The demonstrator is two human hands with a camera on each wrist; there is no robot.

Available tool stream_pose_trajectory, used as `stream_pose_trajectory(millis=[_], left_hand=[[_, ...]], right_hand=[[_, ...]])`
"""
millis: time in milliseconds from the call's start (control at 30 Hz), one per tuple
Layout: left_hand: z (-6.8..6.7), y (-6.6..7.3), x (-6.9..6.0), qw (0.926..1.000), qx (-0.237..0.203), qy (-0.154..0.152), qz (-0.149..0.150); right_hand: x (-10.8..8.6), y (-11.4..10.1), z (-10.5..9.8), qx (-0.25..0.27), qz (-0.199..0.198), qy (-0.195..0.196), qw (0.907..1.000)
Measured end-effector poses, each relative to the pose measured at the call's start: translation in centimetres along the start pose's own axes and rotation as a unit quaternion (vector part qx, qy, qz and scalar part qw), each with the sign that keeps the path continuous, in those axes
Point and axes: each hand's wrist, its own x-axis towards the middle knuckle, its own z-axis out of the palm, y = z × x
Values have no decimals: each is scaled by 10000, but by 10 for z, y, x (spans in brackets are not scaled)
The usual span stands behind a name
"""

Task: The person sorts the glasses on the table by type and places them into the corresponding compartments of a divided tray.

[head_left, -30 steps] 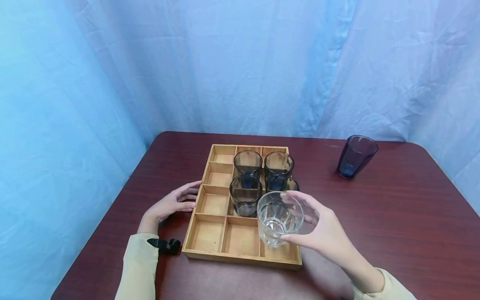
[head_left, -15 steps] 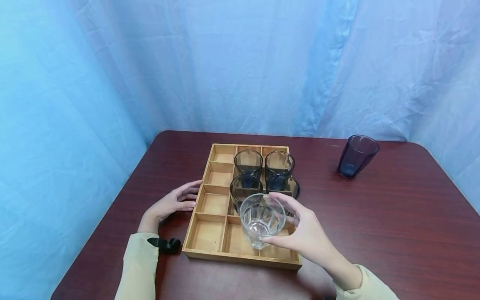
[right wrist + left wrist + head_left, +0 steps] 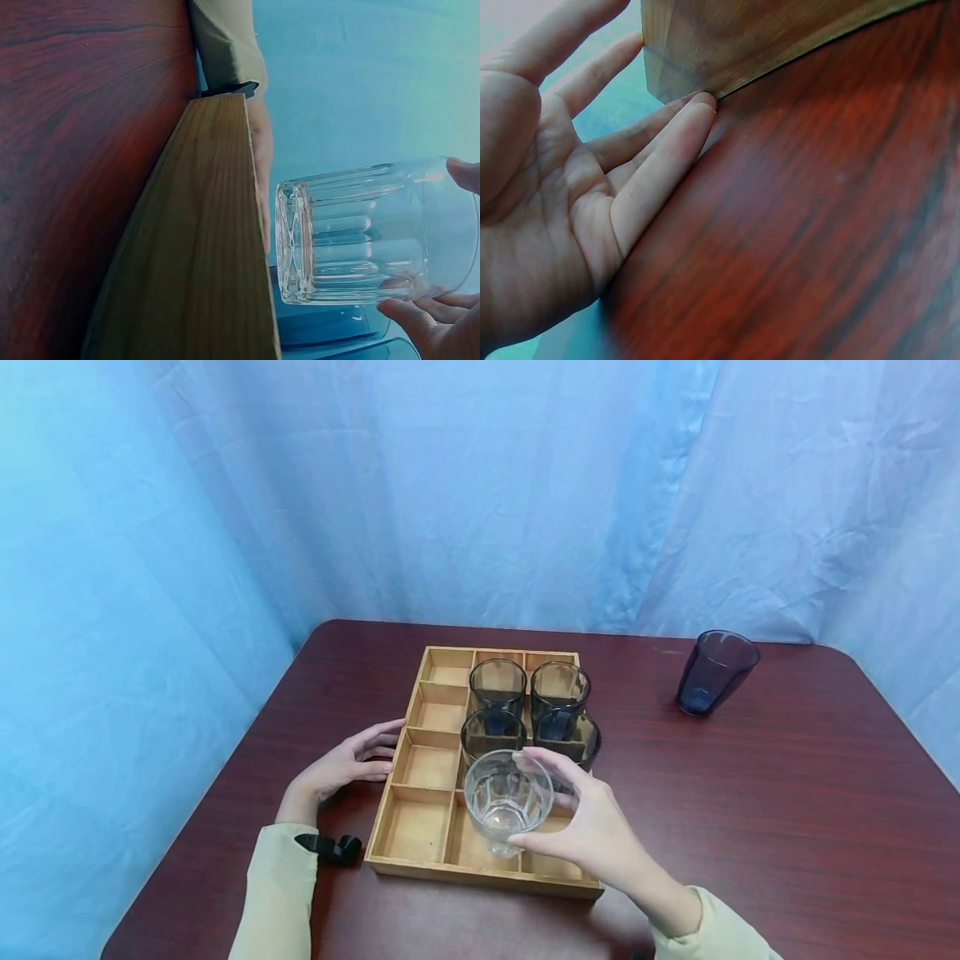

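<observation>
My right hand (image 3: 581,810) grips a clear faceted glass (image 3: 506,797) near its rim, thumb on the near side and fingers on the far side. The glass hangs over the front row of a wooden compartment tray (image 3: 411,827); in the right wrist view its thick base (image 3: 294,244) is above the tray's top edge. Several dark tinted glasses (image 3: 497,681) stand in the tray's middle and right columns. My left hand (image 3: 341,768) rests beside the tray's left side, fingers fairly straight; in the left wrist view fingertips (image 3: 701,105) touch the tray's wooden wall (image 3: 705,45).
Another dark tinted glass (image 3: 716,672) is on the dark red wood table (image 3: 750,793) at the back right. Light blue curtains (image 3: 495,493) hang behind and beside the table. A black strap piece (image 3: 330,849) sits at the left cuff.
My right hand has carried the clear glass leftward, from over the tray's front right compartment to over the front middle one. My left hand stays at the tray's side.
</observation>
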Motion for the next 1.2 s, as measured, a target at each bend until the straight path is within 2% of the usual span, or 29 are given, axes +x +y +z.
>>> stream_pose_trajectory(millis=[200, 633, 1200], left_hand=[[0, 2, -1, 10000, -15, -33, 7], [1, 2, -1, 10000, 13, -4, -1], [0, 1, -1, 10000, -15, -9, -23]], right_hand=[[0, 2, 6, 54, 106, -47, 9999], [-1, 2, 13, 99, 36, -15, 9999], [-6, 4, 20, -209, -13, -39, 9998]])
